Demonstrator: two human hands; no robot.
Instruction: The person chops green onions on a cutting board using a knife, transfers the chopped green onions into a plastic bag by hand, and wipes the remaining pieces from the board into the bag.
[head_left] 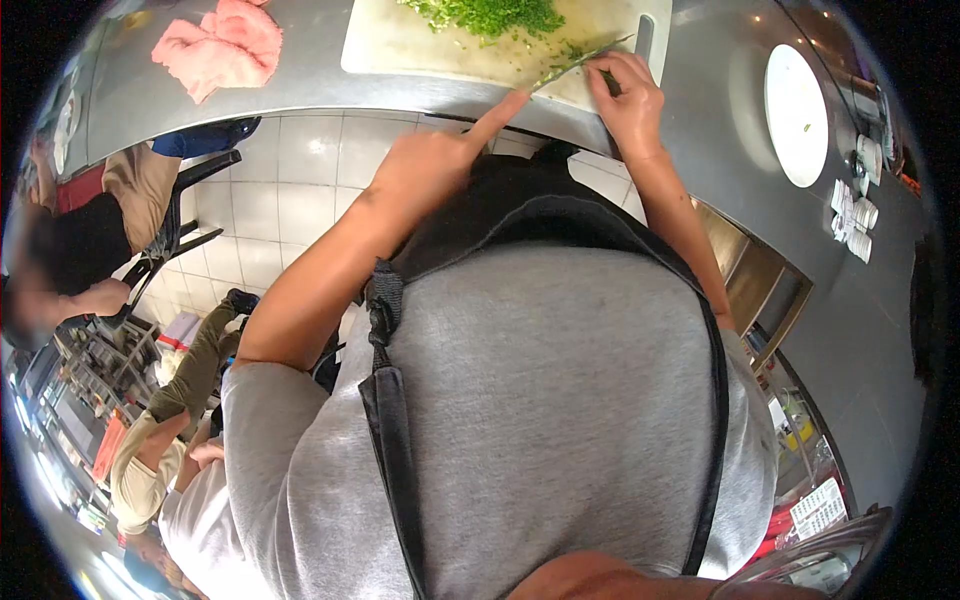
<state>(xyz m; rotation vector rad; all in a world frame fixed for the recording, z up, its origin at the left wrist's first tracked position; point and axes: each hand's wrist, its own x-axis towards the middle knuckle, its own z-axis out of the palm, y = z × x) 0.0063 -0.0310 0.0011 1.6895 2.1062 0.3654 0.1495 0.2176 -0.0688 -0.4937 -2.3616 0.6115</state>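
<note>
My left hand is closed round the handle of a knife, its index finger stretched along the blade; the handle itself is hidden. The blade points up and to the right over a white cutting board, with green bits stuck to it. Close to the blade's tip, the fingers of my right hand are curled and pinched. Something dark green shows between thumb and fingers, too small to name. A pile of finely chopped greens lies at the board's far side, with loose bits scattered nearer the knife.
A crumpled pink cloth lies on the steel counter at left. On the right counter are a white oval plate and several small white pieces. A seated person and other people are at left.
</note>
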